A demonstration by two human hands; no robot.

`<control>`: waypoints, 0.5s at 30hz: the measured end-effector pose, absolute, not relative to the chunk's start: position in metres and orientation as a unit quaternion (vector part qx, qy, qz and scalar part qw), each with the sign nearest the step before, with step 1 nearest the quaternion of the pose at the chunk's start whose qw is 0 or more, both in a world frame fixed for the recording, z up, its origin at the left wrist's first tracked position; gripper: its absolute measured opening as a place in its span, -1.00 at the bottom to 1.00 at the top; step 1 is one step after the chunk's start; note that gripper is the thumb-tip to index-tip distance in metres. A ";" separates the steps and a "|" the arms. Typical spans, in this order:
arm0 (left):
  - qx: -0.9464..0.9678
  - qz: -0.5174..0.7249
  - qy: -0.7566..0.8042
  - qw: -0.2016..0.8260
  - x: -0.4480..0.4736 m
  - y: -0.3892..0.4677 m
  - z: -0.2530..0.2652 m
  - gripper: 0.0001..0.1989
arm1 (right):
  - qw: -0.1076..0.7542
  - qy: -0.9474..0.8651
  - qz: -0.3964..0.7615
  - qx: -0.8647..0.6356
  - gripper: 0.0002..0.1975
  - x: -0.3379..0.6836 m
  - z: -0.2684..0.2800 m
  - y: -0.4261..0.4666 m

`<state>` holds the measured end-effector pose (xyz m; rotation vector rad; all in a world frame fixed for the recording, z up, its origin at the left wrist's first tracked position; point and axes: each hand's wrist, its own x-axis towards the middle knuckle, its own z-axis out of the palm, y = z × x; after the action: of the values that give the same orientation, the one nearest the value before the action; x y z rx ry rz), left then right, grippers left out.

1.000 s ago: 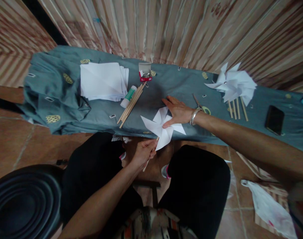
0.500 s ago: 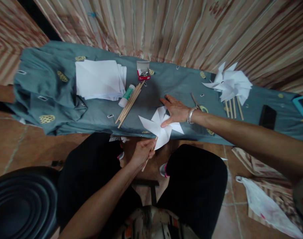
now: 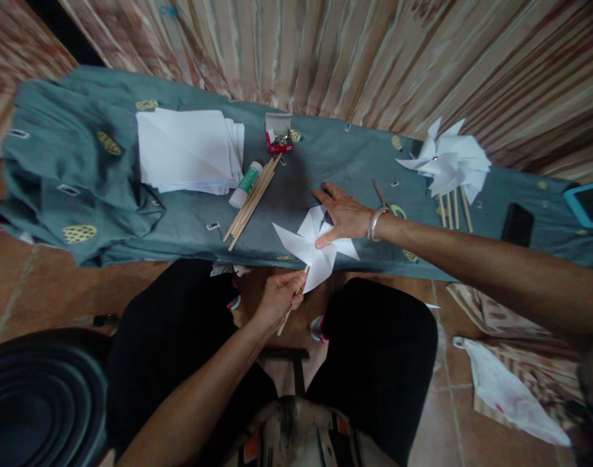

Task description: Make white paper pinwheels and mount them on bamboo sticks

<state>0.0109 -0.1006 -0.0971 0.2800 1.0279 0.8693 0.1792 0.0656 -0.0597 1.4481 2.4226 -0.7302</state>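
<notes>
We have a white paper pinwheel (image 3: 320, 263) at the near edge of the bench, its lower blade jutting past the cloth; taking it as the clock's centre, with 12 away from us, our left hand (image 3: 279, 299) sits at 7 o'clock, its fingers clamped on a thin pale wooden stick (image 3: 303, 277). We cannot tell how that stick meets the paper. Our right hand (image 3: 346, 217) is at 1 o'clock, fingers spread apart over the cloth, thumb lying on the pinwheel's middle, a silver metal bangle (image 3: 374, 224) round the wrist. At 2 o'clock lie scissors with yellow-green handles (image 3: 398, 211) and, farther out, a pile of white paper pinwheels (image 3: 459, 162) with 4 wooden sticks showing. At 10 o'clock we see a bundle of pale wooden sticks (image 3: 250, 207), a white-and-green glue stick (image 3: 246, 184) beside it, and a stack of white paper sheets (image 3: 184, 149) beyond. A small red-and-white cardboard box (image 3: 279, 146) of shiny metal pieces stands at 11, and a black phone (image 3: 517, 224) lies at 3, all on grey-green cloth (image 3: 320, 152) with yellow prints.
</notes>
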 end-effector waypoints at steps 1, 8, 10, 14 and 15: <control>0.128 0.398 0.476 0.774 0.011 -0.101 -0.098 -0.62 | 0.115 0.824 -0.248 0.496 0.39 0.179 -0.060 0.065; 0.120 0.392 0.477 0.778 0.012 -0.100 -0.100 -0.65 | 0.094 0.835 -0.249 0.482 0.37 0.185 -0.066 0.066; 0.122 0.391 0.479 0.777 0.012 -0.100 -0.101 -0.64 | 0.096 0.836 -0.247 0.480 0.37 0.185 -0.066 0.065; 0.129 0.396 0.471 0.777 0.012 -0.100 -0.102 -0.61 | 0.108 0.831 -0.244 0.487 0.37 0.184 -0.064 0.064; 0.129 0.397 0.469 0.778 0.011 -0.100 -0.102 -0.61 | 0.108 0.832 -0.244 0.486 0.36 0.184 -0.064 0.064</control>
<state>0.0115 -0.1000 -0.1024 0.2793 1.0150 0.8576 0.1845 0.0640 -0.0638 1.4311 2.4482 -0.7185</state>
